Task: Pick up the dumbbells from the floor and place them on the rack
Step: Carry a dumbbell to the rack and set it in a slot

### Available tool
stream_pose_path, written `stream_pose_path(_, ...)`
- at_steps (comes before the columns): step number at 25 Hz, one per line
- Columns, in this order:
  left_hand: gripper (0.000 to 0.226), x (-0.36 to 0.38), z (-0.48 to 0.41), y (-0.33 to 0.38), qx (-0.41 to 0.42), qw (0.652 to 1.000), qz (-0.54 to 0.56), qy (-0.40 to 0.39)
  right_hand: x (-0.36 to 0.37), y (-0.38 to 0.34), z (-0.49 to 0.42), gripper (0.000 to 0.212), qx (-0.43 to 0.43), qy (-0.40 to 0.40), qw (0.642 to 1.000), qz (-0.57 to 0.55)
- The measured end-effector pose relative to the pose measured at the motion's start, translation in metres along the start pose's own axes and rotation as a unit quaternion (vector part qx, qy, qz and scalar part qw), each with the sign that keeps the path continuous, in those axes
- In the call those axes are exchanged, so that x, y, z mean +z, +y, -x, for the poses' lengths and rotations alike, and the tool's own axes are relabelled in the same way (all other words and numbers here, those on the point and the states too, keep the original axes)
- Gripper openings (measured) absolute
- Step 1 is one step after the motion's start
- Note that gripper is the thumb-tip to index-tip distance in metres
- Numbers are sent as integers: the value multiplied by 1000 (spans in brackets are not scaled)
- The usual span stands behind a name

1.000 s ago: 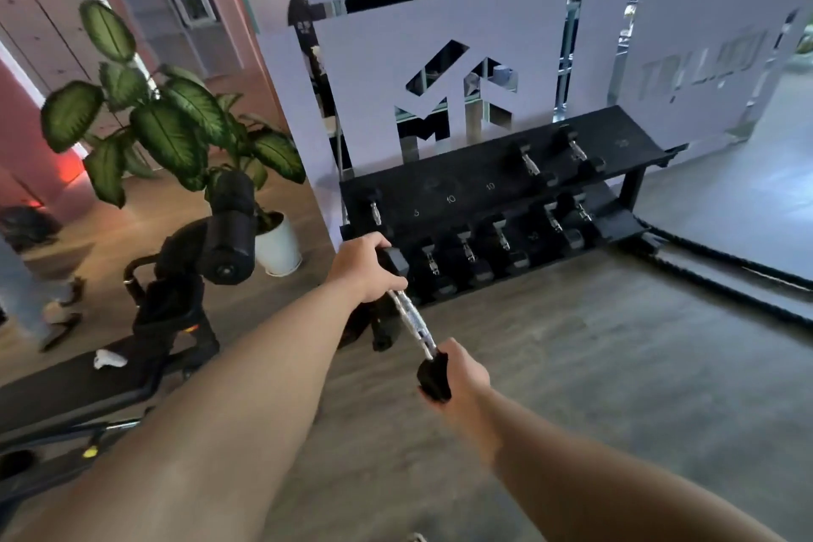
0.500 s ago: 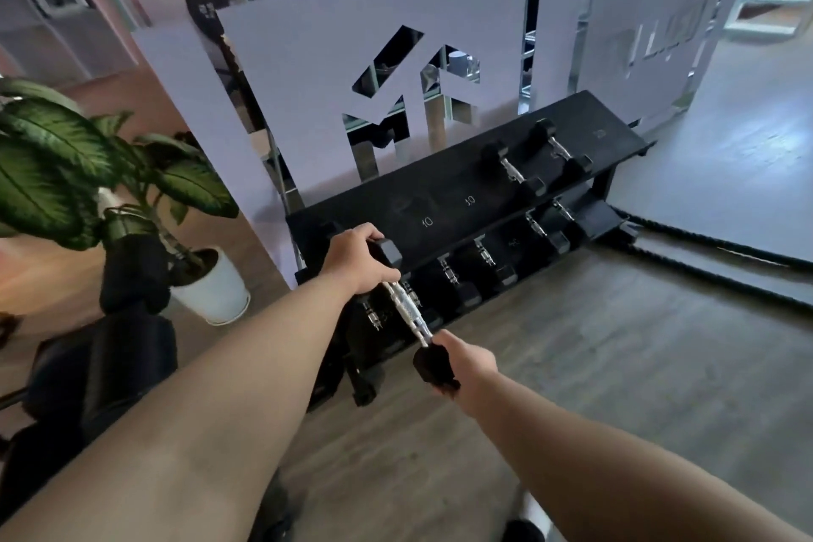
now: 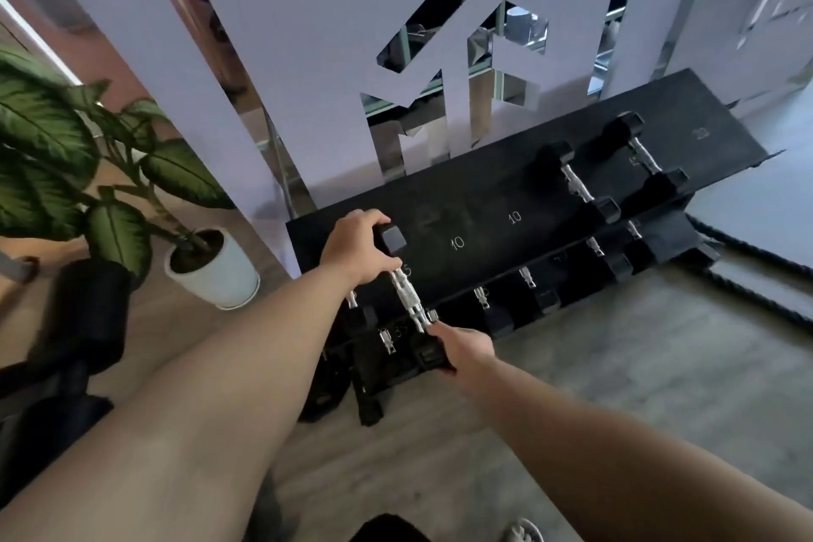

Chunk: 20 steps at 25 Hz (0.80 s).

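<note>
A small dumbbell [image 3: 407, 293] with black hex heads and a knurled chrome handle is held over the left end of the black two-tier rack [image 3: 492, 189]. My left hand [image 3: 354, 249] grips its far head above the top shelf. My right hand [image 3: 462, 348] grips its near head in front of the lower tier. Two larger dumbbells [image 3: 576, 185] [image 3: 644, 156] lie on the top shelf at the right. Several more dumbbells [image 3: 528, 277] fill the lower shelf.
A potted plant in a white pot [image 3: 215, 268] stands left of the rack. A black padded bench [image 3: 66, 343] is at the lower left. A mirrored wall panel [image 3: 352, 57] rises behind the rack. Thick black ropes [image 3: 756, 290] lie on the floor at the right.
I have moved closer to the rack, and both hands have carried the dumbbell forward, so its far head is now over the left end of the top shelf.
</note>
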<state>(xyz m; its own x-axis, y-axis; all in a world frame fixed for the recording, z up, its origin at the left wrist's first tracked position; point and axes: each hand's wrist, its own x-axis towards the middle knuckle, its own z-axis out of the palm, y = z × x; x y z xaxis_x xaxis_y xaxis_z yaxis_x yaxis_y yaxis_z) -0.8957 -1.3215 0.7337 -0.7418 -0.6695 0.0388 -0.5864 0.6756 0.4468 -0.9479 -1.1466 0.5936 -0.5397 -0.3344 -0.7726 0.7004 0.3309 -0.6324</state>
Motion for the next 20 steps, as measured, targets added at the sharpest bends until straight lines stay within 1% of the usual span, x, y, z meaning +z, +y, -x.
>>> stream_pose_path(4, 68, 27, -77, -25, 20, 999, -8, -29, 32, -30, -69, 32, 16, 13, 1000, 15)
stream_pose_path(8, 67, 61, -155, -67, 32, 996, -25, -79, 65, -53, -130, 54, 18, 59, 998, 30)
stream_pose_path(10, 67, 80, -189, -92, 30, 994, -32, -104, 80, -61, -159, 61, 20, 84, 995, 49)
stream_pose_path(12, 66, 96, -216, -112, 33, 990, -40, -128, 95, -61, -187, 66, 25, 90, 994, 63)
stream_pose_path(15, 65, 120, -252, -133, 29, 987, -58, -147, 113, -62, -220, 67, 35, 96, 990, 94)
stream_pose_path(17, 66, 138, -267, -142, 30, 981, -75, -175, 120, -59, -236, 65, 65, 106, 988, 90)
stream_pose_path(20, 67, 160, -287, -151, 33, 975, -82, -202, 128, -55, -260, 64, 79, 125, 985, 87)
